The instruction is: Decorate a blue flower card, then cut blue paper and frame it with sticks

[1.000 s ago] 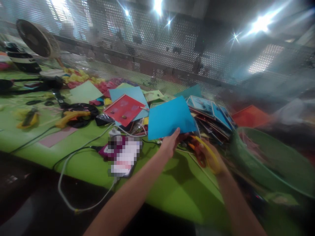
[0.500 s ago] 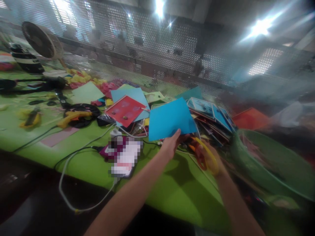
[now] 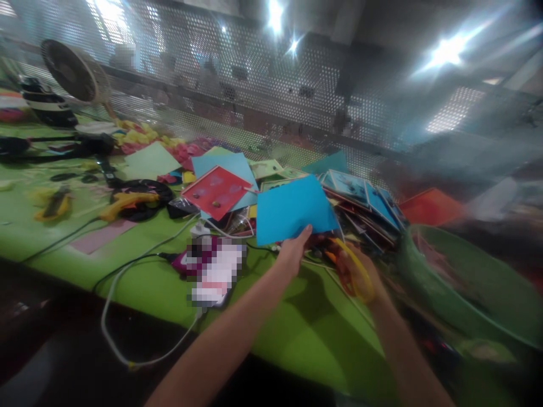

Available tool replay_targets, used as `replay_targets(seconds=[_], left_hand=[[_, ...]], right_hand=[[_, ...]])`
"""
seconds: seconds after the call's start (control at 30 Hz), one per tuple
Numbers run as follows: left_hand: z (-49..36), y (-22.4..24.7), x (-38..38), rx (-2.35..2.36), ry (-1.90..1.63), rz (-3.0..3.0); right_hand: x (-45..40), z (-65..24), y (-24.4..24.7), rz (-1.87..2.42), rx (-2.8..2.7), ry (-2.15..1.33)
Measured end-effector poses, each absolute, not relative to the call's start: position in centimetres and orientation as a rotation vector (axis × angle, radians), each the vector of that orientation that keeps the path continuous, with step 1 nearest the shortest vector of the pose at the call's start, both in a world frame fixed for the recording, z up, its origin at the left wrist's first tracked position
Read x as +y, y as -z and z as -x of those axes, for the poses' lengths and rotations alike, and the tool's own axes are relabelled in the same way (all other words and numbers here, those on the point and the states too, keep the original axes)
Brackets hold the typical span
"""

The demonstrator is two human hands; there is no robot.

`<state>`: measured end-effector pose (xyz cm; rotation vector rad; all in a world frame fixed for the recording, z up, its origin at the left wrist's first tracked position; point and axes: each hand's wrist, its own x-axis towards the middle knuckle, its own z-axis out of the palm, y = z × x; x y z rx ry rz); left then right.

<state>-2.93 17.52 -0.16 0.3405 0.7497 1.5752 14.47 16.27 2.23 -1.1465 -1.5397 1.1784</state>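
1. Blue sheet [image 3: 292, 206]: over green table [image 3: 271, 316]; left hand [image 3: 293, 251] pinches its near edge, thumb on top.
2. Right hand [image 3: 360, 271]: wrapped round orange-yellow scissors [image 3: 348, 268], just right of blue sheet's near edge.
3. Red card [image 3: 217, 191]: left of blue sheet.
4. Phone [image 3: 218, 274]: nearer wearer, left of blue sheet.
5. Green basket [image 3: 466, 282]: right of blue sheet, apart.

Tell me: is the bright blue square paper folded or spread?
Spread: the bright blue square paper shows one broad face above the left hand, without a visible crease; its back is hidden.
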Motion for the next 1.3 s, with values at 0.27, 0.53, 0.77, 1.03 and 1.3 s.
replay_targets(seconds=[0.27, 0.53, 0.77, 1.03, 1.3], left_hand=[[2.6, 1.1, 17.3, 0.837, -1.518, -0.433], [2.4, 1.3, 17.3, 0.870, -1.510, -0.434], [2.3, 1.8, 17.6, 0.880, -1.495, -0.466], [2.3, 1.5, 17.4, 0.864, -1.477, -0.526], [2.0, 1.9, 17.2, 0.927, -1.445, -0.590]], right_hand=[[16.4, -15.0, -2.3, 1.213, -1.447, -1.237], [16.4, -14.9, -2.2, 1.230, -1.452, -1.214], [16.2, -14.5, -2.6, 1.236, -1.479, -1.145], [16.2, -14.4, -2.4, 1.246, -1.413, -1.222], [16.4, -14.8, -2.7, 1.273, -1.326, -1.291]])
